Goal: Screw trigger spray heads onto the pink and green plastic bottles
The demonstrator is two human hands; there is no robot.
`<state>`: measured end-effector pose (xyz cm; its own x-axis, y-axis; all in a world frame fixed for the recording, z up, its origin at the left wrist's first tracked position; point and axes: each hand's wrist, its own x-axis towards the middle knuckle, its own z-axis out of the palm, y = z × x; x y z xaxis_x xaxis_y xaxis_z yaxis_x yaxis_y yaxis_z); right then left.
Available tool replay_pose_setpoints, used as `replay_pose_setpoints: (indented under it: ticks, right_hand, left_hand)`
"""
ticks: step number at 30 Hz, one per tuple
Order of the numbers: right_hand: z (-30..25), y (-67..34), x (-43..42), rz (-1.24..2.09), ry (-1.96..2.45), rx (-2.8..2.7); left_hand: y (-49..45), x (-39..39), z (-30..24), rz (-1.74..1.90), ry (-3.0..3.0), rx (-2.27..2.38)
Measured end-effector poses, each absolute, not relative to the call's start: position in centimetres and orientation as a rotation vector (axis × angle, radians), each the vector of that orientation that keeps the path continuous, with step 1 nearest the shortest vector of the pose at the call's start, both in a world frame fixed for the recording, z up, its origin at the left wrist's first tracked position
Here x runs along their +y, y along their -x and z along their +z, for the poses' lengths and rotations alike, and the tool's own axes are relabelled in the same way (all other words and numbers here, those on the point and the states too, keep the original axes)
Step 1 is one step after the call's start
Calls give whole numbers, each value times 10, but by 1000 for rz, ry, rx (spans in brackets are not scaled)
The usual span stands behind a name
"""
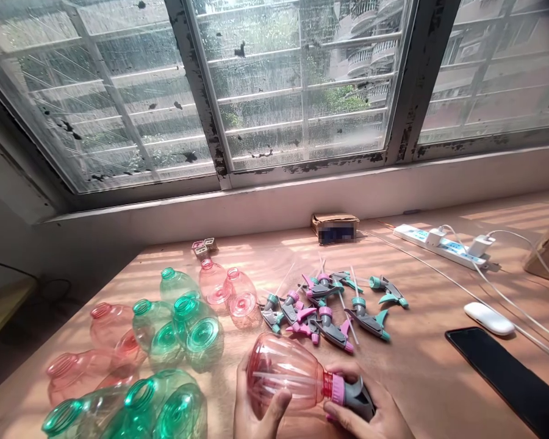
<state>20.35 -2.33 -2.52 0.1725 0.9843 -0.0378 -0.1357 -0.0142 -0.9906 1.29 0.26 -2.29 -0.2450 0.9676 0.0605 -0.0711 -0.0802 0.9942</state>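
Note:
My left hand (256, 410) is wrapped round a clear pink plastic bottle (283, 377) that lies on its side near the table's front edge. My right hand (370, 417) grips the grey and pink spray trigger head (353, 393) that sits on the bottle's neck. Just beyond, a pile of loose trigger heads (329, 308) in grey, pink and teal lies on the wooden table (430, 360). To the left stand and lie several empty pink bottles (229, 291) and green bottles (190, 326) without heads.
A power strip (443, 245) with plugged chargers and white cables runs along the back right. A black phone (507, 378) and a small white case (488, 318) lie at the right. A small cardboard box (335, 227) sits under the window sill.

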Motion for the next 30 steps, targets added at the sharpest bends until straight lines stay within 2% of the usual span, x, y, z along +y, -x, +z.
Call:
replay_pose_setpoints:
  ticks: [10, 19, 30]
  right_hand:
    - [-15, -208, -21, 1283, 1146, -780]
    - [-21, -206, -23, 1189, 1133, -922]
    - [-19, -210, -20, 1317, 1121, -788]
  left_hand:
    - [-19, -1, -28, 1425, -1000, 1076]
    - [-19, -3, -24, 1444, -1032, 1086]
    - [-23, -2, -15, 1409, -1011, 1098]
